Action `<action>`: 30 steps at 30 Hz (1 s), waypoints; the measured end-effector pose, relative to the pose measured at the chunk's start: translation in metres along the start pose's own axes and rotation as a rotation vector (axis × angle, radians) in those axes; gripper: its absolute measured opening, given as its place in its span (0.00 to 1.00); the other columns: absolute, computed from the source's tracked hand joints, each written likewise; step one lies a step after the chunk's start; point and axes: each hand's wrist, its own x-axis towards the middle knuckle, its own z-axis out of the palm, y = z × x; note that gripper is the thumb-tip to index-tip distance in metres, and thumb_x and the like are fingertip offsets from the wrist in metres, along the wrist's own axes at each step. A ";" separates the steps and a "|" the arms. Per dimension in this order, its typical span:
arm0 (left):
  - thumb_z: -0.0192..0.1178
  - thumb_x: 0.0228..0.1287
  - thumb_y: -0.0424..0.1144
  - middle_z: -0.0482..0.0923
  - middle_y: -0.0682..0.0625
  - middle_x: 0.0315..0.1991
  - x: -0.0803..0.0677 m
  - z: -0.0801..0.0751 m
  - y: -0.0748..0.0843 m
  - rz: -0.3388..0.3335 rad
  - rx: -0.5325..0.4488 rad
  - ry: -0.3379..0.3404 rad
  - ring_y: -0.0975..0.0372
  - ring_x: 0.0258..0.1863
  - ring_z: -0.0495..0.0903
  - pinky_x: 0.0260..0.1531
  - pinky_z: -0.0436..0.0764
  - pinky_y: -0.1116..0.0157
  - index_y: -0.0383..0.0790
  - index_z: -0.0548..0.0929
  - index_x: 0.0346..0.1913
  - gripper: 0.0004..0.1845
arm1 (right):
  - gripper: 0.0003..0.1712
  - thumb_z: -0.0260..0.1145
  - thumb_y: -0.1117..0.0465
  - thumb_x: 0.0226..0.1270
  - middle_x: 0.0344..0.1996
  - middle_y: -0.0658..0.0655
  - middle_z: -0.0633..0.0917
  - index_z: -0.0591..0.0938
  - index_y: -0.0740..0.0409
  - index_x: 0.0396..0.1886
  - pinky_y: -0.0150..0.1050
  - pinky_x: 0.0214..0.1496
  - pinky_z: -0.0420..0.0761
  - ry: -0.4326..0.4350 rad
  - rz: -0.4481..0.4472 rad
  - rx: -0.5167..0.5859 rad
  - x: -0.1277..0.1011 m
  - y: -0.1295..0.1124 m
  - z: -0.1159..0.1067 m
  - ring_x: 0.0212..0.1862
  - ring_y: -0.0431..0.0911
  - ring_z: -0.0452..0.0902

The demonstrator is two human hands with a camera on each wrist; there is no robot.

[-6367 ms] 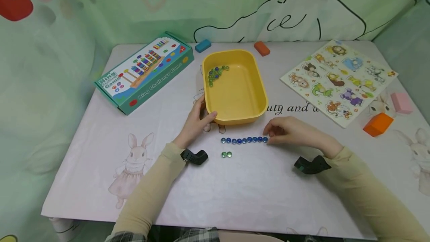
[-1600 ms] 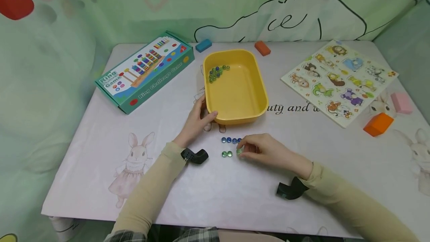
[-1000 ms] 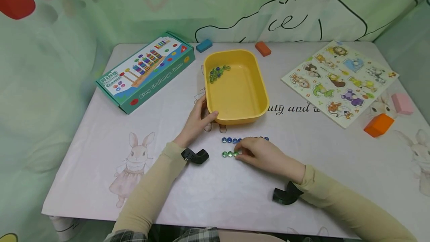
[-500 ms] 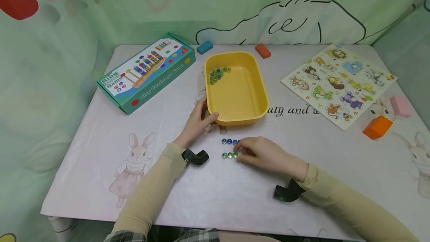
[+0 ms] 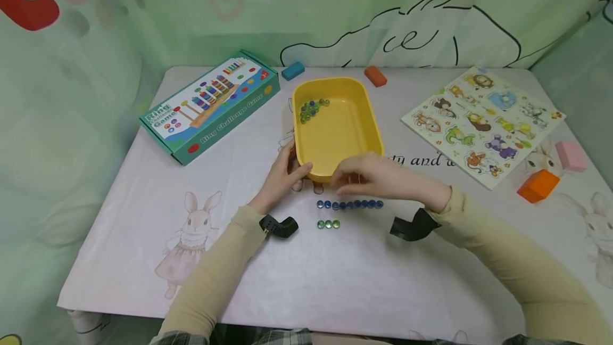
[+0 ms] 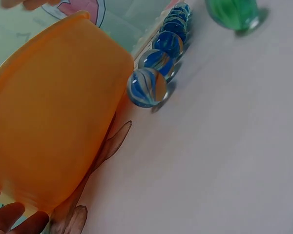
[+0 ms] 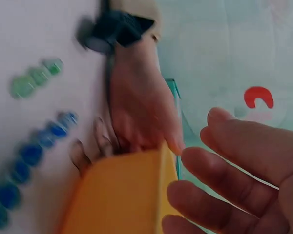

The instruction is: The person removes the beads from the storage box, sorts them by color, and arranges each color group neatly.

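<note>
My left hand [image 5: 281, 179] holds the near left corner of a yellow plastic tub [image 5: 342, 134], thumb over the rim and fingers against the outer wall. Inside, green and blue marbles [image 5: 312, 111] cluster at the far left. My right hand [image 5: 385, 177] is over the tub's near edge, its fingers loosely bent with nothing between them in the right wrist view. On the table in front of the tub runs a row of several blue marbles [image 5: 350, 205]. Nearer to me lie three green marbles [image 5: 328, 224] in a shorter row.
A green ring game box [image 5: 210, 105] lies at the left. Blue [image 5: 293, 71] and red-orange blocks [image 5: 375, 76] sit behind the tub. At the right are an animal puzzle board [image 5: 483, 124], an orange block [image 5: 538, 186] and a pink block [image 5: 571, 155].
My right hand set a third green marble at the end of the green row, let go, and has moved up to the tub's near edge. My left hand stays on the tub.
</note>
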 end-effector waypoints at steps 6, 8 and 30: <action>0.55 0.63 0.52 0.56 0.48 0.70 0.006 0.000 -0.022 0.035 0.009 0.014 0.60 0.69 0.53 0.69 0.50 0.56 0.46 0.47 0.73 0.41 | 0.07 0.64 0.60 0.61 0.27 0.49 0.80 0.82 0.56 0.39 0.36 0.35 0.74 0.029 0.069 0.036 0.027 0.015 -0.025 0.30 0.41 0.71; 0.56 0.63 0.52 0.56 0.48 0.70 0.006 0.000 -0.024 0.043 0.007 0.015 0.60 0.69 0.54 0.69 0.51 0.55 0.47 0.47 0.73 0.41 | 0.08 0.64 0.59 0.62 0.28 0.50 0.80 0.81 0.57 0.40 0.36 0.35 0.74 0.026 0.110 0.034 0.036 0.022 -0.030 0.31 0.43 0.72; 0.55 0.65 0.43 0.53 0.42 0.71 0.001 -0.002 0.001 -0.003 -0.009 -0.014 0.56 0.70 0.52 0.69 0.49 0.57 0.40 0.46 0.73 0.40 | 0.10 0.62 0.60 0.64 0.34 0.60 0.82 0.81 0.61 0.41 0.35 0.33 0.75 0.132 0.383 0.005 0.108 0.072 -0.032 0.30 0.50 0.74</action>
